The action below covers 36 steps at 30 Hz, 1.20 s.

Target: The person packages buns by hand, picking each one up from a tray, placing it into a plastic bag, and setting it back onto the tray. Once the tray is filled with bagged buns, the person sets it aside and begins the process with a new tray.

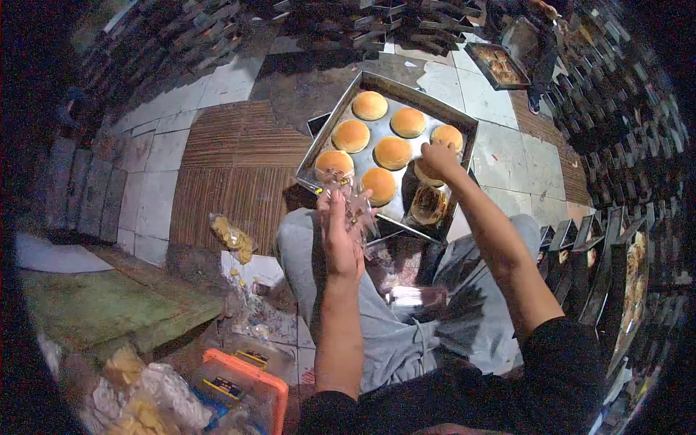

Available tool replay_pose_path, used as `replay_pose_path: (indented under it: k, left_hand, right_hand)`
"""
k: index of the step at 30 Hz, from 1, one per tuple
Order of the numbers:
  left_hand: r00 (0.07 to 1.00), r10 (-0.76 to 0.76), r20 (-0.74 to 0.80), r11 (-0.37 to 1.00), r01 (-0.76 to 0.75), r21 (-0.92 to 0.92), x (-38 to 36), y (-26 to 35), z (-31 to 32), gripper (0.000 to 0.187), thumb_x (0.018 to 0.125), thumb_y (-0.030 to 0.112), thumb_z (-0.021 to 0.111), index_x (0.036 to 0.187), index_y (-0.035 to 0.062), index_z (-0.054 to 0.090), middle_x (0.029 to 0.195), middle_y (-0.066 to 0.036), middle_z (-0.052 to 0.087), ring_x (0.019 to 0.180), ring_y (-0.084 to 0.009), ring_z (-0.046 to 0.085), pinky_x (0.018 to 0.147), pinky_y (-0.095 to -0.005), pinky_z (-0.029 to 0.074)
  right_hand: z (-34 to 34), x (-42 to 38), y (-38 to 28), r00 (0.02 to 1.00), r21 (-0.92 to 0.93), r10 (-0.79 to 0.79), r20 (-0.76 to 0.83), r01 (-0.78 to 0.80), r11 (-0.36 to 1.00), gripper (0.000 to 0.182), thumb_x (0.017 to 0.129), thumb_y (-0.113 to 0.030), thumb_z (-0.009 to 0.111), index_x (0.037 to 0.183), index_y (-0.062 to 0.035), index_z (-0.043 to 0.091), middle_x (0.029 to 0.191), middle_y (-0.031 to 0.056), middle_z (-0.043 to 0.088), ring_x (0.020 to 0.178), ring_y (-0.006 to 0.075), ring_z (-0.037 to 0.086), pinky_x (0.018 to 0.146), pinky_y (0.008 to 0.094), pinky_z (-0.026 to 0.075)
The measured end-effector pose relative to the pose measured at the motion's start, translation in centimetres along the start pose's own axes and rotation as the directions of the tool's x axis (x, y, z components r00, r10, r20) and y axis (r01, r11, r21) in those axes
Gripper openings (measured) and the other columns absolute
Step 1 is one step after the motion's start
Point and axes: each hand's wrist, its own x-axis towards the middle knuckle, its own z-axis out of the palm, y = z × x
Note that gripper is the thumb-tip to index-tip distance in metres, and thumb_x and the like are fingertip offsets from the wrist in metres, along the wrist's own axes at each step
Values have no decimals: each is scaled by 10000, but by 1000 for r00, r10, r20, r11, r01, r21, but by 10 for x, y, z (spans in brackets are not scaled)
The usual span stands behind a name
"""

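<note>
I have my left hand (342, 235) at the tray's (397, 206) near-left edge, its grip loose, fingers mostly straight, with hold of some clear printed plastic (357, 215). My right hand (441, 158) bends over a bun (428, 173) on the tray's right side; I cannot tell how far that grip is closed. The other buns (393, 153) sit spread across the tray.

A brown-striped floor patch (232, 170) lies at ten o'clock, a green board (101, 312) at eight, stacked dark tins (623, 174) near three; another tray (498, 67) sits between one and two.
</note>
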Motion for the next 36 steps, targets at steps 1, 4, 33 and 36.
replay_pose_path:
  k: [1,4,33,36]
  left_hand:
    - [1000,-11,1,1000,11,-9,-2,0,2,510,1069,451,467,1418,80,470,1312,-114,623,1173,-271,648,904,-432,577]
    - [998,-52,45,997,55,-47,0,-15,-10,524,1071,451,458,1434,73,463,1338,-129,615,1198,-285,638,913,-443,578]
    - [961,-100,256,912,191,-363,-55,-52,18,675,1051,562,373,1483,46,414,1394,-229,571,1210,-422,617,920,-583,576]
    - [973,-112,200,875,192,-445,-52,-38,19,627,1039,541,445,1451,69,462,1336,-175,619,1170,-353,647,892,-555,597]
  right_hand:
    - [-12,-13,10,996,35,-77,-49,79,996,303,934,-326,627,1121,-96,687,1219,183,606,1207,389,552,979,662,399]
    - [-30,-72,44,925,297,-138,-354,252,921,281,889,-303,692,1062,-80,692,1119,171,642,1030,377,622,862,565,459]
    - [-123,-278,-118,915,860,-263,-307,385,336,173,941,-116,660,1062,7,657,965,130,677,888,274,647,814,377,514]
    - [-157,-285,-88,367,982,-929,-54,186,17,189,975,-152,652,965,36,656,848,97,666,767,191,636,713,355,518]
